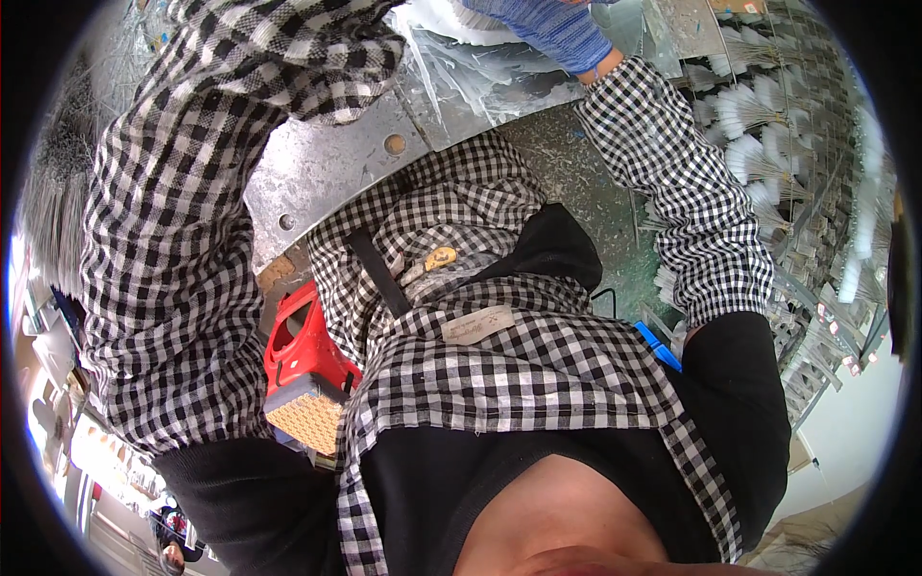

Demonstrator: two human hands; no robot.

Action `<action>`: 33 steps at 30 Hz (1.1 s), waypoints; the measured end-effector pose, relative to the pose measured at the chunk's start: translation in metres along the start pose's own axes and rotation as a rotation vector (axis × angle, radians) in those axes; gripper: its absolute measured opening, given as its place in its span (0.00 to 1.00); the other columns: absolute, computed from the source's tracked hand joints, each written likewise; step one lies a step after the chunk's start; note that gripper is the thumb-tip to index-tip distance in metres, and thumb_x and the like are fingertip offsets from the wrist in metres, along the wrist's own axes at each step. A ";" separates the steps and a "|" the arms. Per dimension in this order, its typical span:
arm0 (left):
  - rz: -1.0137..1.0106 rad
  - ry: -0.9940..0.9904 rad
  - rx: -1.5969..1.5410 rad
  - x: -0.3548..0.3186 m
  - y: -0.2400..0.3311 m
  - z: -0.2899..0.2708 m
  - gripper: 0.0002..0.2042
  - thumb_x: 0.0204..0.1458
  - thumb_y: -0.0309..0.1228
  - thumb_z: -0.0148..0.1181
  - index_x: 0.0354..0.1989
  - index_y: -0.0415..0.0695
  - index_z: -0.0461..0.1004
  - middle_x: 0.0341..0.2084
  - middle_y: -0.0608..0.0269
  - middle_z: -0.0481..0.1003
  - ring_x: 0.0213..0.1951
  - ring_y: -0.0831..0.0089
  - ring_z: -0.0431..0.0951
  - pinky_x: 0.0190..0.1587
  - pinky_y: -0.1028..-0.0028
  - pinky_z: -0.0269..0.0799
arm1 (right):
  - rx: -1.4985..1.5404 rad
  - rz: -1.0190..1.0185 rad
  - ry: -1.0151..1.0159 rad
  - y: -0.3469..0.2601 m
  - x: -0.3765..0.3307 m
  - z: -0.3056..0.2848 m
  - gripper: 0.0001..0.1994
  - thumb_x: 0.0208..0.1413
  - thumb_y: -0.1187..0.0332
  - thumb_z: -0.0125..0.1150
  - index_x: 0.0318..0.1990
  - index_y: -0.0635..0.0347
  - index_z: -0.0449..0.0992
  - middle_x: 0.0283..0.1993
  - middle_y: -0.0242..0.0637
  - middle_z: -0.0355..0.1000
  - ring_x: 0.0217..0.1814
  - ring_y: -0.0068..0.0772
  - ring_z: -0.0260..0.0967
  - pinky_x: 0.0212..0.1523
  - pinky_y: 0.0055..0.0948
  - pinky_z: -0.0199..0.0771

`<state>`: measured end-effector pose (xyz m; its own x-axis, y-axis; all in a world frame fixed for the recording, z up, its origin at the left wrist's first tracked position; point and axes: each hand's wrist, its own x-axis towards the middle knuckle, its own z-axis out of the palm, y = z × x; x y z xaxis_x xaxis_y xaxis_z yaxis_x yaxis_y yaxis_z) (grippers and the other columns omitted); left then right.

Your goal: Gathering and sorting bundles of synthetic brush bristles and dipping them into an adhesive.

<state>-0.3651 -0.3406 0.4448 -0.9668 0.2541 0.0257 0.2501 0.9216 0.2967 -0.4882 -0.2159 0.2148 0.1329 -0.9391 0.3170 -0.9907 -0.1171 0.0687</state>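
Note:
My right hand point(552, 31), in a blue knitted glove, reaches over the metal worktable point(331, 158) at the top edge of the head view. Its fingertips run out of the picture, so their grip does not show. Beside and below the glove lies translucent whitish sheet material point(480, 72), streaked and crumpled like plastic film. My left arm, in a checked sleeve point(182, 250), stretches up to the same edge. The left hand itself is out of the picture.
Bundles of pale-tipped bristles point(759, 163) fill a rack at right. Grey wiry strands point(62, 206) hang at far left. A red stool point(312, 336) with a patterned top stands by my left side. Another person point(178, 538) shows far off at lower left.

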 end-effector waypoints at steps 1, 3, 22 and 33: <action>0.000 0.000 -0.001 -0.003 0.000 -0.001 0.09 0.45 0.29 0.63 0.33 0.36 0.79 0.19 0.52 0.75 0.22 0.60 0.78 0.22 0.62 0.74 | 0.078 0.030 0.005 -0.002 0.001 -0.001 0.28 0.69 0.56 0.38 0.74 0.49 0.50 0.77 0.38 0.47 0.77 0.37 0.47 0.74 0.37 0.51; 0.060 0.059 0.112 -0.009 0.002 -0.002 0.09 0.46 0.29 0.63 0.33 0.36 0.79 0.19 0.51 0.75 0.22 0.59 0.78 0.23 0.62 0.74 | 0.043 0.005 -0.012 -0.001 0.002 0.000 0.29 0.68 0.56 0.40 0.74 0.50 0.50 0.76 0.39 0.49 0.77 0.37 0.48 0.74 0.37 0.51; 0.116 0.486 0.072 -0.011 0.000 0.004 0.13 0.51 0.38 0.65 0.39 0.41 0.82 0.34 0.52 0.82 0.34 0.56 0.82 0.38 0.63 0.79 | -0.575 -0.157 0.415 0.042 -0.016 0.058 0.31 0.64 0.53 0.55 0.72 0.47 0.57 0.70 0.37 0.59 0.69 0.39 0.60 0.65 0.37 0.67; -0.673 0.137 -1.948 -0.191 0.067 0.069 0.32 0.58 0.49 0.61 0.60 0.33 0.67 0.46 0.50 0.77 0.49 0.64 0.79 0.55 0.66 0.74 | 0.429 -0.341 0.495 -0.101 0.080 -0.132 0.06 0.55 0.70 0.62 0.40 0.55 0.78 0.39 0.32 0.75 0.47 0.36 0.74 0.62 0.37 0.72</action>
<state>-0.1596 -0.3072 0.3943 -0.8837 -0.0205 -0.4676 -0.3498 -0.6349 0.6889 -0.3740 -0.2364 0.3579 0.3321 -0.5843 0.7405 -0.8024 -0.5877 -0.1038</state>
